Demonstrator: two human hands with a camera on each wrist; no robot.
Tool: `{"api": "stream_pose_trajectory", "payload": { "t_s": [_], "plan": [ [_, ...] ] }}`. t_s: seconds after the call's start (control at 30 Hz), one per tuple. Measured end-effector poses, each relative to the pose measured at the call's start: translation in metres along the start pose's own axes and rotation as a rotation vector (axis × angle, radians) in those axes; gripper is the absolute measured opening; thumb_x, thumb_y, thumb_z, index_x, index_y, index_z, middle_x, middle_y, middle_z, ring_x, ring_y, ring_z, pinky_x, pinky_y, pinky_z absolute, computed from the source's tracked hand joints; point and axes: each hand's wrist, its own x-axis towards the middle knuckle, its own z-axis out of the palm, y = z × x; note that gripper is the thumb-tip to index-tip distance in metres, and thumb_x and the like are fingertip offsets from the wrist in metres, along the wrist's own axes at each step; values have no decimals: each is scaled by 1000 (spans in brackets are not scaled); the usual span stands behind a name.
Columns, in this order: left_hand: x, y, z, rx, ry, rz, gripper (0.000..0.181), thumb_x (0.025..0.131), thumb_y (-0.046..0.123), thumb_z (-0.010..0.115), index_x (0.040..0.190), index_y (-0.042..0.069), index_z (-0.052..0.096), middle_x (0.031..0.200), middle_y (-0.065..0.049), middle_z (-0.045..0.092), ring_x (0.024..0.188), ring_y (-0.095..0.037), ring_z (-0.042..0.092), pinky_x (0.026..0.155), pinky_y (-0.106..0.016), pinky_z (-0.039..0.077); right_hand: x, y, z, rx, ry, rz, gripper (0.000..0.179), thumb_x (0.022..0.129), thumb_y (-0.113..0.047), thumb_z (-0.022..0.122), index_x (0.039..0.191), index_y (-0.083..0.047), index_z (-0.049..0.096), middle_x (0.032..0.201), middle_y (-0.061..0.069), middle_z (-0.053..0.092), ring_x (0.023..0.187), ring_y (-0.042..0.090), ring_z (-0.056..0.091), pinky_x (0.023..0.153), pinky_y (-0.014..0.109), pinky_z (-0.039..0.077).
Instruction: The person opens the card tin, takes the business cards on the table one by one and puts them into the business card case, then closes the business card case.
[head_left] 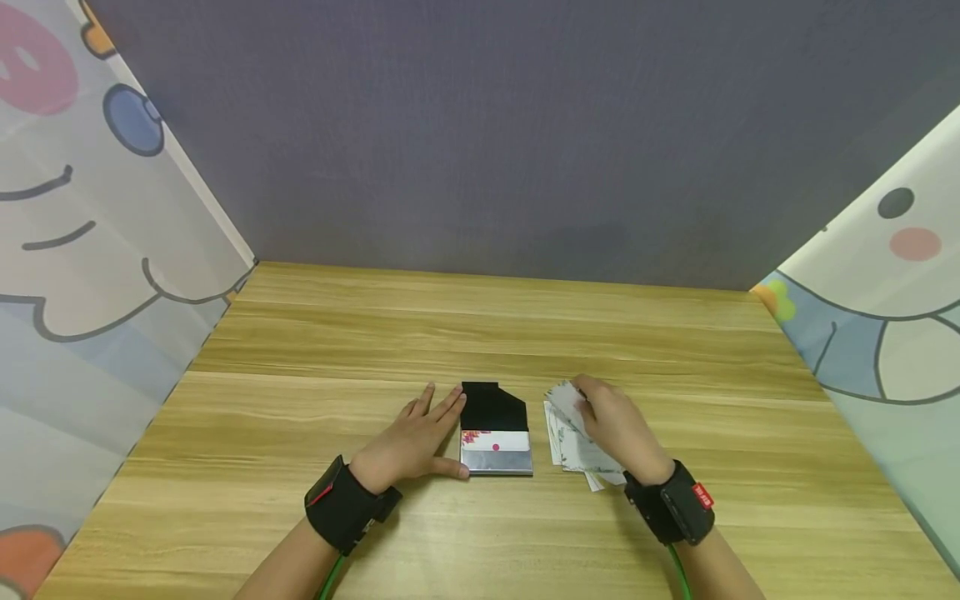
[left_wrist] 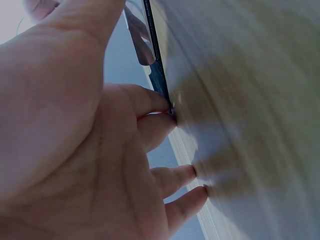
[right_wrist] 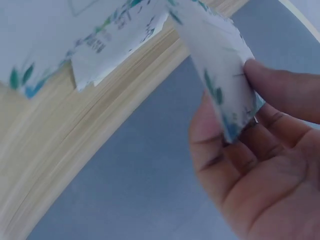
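Observation:
A card case (head_left: 493,407) lies with its black flap folded back. Its silver front pocket (head_left: 498,462) contains a white card (head_left: 513,441) with a pink and orange print. My left hand (head_left: 412,442) rests beside the case, fingers stretched out, index fingertip at the flap's left edge and thumb at the lower left corner. In the left wrist view, fingertips touch the case's dark edge (left_wrist: 158,80). My right hand (head_left: 622,429) pinches a white leaf-printed card (right_wrist: 225,75) between thumb and fingers, its near end tilted up. Beneath it spreads a loose pile of similar cards (head_left: 588,456).
The wooden table (head_left: 480,333) runs back to a dark grey panel (head_left: 480,142). Cartoon-printed sheets (head_left: 112,217) stand along the left and right sides. Each wrist wears a black strap (head_left: 670,504) with a green cable.

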Motion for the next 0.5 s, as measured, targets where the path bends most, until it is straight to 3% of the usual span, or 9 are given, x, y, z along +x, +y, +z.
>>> {"api": "stream_pose_trajectory", "payload": {
  "t_s": [0.23, 0.5],
  "plan": [
    [1, 0, 0, 0, -2, -1, 99, 72, 57, 64, 146, 6, 21, 154, -6, 13, 138, -43, 6, 108, -55, 19, 1, -6, 7, 0, 62, -64, 32, 81, 11, 55, 112, 7, 58, 108, 21, 63, 100, 33, 61, 79, 42, 51],
    [1, 0, 0, 12, -1, -3, 99, 72, 58, 63, 146, 7, 21, 154, -5, 13, 138, -43, 7, 108, -55, 20, 6, -16, 14, 62, 144, -129, 30, 82, 8, 58, 110, -2, 60, 97, 11, 66, 76, 14, 57, 63, 27, 48]
  ]
}}
